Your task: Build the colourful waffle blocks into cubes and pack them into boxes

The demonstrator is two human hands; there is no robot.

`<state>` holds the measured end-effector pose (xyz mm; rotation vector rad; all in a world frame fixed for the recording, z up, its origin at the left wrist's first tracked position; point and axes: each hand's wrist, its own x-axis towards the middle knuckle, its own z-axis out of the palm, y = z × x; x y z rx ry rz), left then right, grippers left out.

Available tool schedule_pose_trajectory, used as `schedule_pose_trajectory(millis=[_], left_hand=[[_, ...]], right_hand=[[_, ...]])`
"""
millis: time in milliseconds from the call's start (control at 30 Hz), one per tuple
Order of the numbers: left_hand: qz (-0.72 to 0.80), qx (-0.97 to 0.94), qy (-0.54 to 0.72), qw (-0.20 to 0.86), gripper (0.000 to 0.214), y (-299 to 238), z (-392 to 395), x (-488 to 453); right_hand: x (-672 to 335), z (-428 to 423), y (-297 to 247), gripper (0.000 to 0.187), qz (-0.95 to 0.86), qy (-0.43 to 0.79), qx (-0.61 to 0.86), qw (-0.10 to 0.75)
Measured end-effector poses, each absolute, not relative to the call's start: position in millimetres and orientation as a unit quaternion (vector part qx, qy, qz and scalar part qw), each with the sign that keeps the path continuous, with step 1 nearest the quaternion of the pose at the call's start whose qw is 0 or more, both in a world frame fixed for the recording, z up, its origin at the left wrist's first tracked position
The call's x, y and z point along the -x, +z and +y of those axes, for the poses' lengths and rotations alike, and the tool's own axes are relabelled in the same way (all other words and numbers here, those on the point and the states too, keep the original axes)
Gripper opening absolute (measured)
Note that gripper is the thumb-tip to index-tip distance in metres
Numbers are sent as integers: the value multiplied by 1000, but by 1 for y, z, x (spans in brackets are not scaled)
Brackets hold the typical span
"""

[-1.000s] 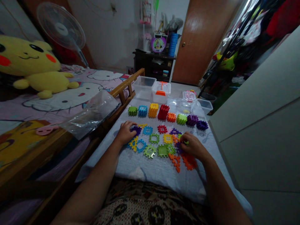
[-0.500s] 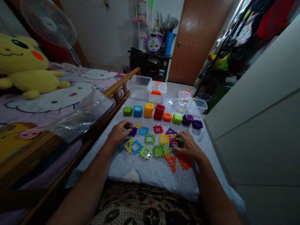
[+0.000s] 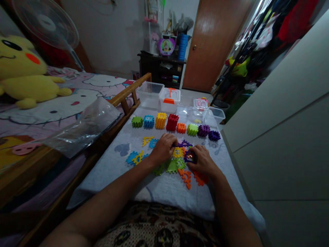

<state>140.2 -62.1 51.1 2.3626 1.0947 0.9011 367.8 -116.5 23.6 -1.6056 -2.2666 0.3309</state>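
Observation:
My left hand (image 3: 164, 146) is over the middle of the loose plastic building tiles, its fingers curled together. What they hold is mostly covered; a purple edge shows by the fingertips. At the right side of the spread, my right hand (image 3: 203, 158) grips a purple square frame tile (image 3: 187, 157) between thumb and fingers. Between the hands lie a yellow window tile (image 3: 178, 152) and a green square tile (image 3: 172, 166). Orange triangular (image 3: 185, 177) and orange square (image 3: 200, 178) tiles lie nearer to me. Blue (image 3: 132, 157) and yellow triangular (image 3: 138, 157) tiles lie left.
Behind the loose tiles runs a row of stacks sorted by colour, among them a yellow stack (image 3: 160, 120) and a red stack (image 3: 172, 122). Clear plastic boxes (image 3: 151, 99) stand at the table's far end. A wooden bed rail (image 3: 131, 91) borders the left, a pale cabinet (image 3: 280, 137) the right.
My left hand has moved right to the middle of the tiles, and the dark purple tile under its fingers is gone from its old place. My right hand stays on the purple frame tile.

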Motion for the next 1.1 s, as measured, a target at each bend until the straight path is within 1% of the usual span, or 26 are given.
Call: schedule_pose_trajectory(millis=[167, 233, 300, 367, 500, 633, 733, 833, 933, 1000, 1100], left_hand=[[354, -882, 235, 203, 16, 41, -60, -140], [336, -892, 215, 214, 16, 40, -61, -134], [330, -894, 213, 218, 18, 43, -61, -124], [343, -887, 220, 218, 17, 48, -56, -111], [416, -844, 258, 220, 12, 49, -36, -73], [520, -763, 311, 223, 22, 25, -14, -30], [567, -702, 348, 253, 30, 3, -4, -10], [584, -651, 382, 298, 34, -9, -2, -6], [586, -635, 396, 312, 33, -9, -2, -9], [587, -637, 396, 305, 30, -7, -3, -11], [592, -648, 388, 282, 26, -6, -6, -13]], right_hand=[[-369, -116, 22, 36, -795, 118, 565, 190], [-370, -116, 22, 41, -795, 124, 564, 187], [-370, -117, 24, 50, -795, 129, 563, 184], [-370, -118, 25, 54, -794, 131, 566, 180], [-368, -119, 25, 48, -798, 125, 565, 167], [-367, -119, 21, 43, -802, 99, 563, 172], [-368, -118, 21, 42, -803, 85, 560, 184], [-366, -111, 29, 44, -804, 92, 550, 204], [-355, -97, 41, 42, -816, 103, 521, 227], [-342, -86, 48, 40, -831, 109, 499, 220], [-321, -73, 51, 35, -848, 110, 485, 183]])
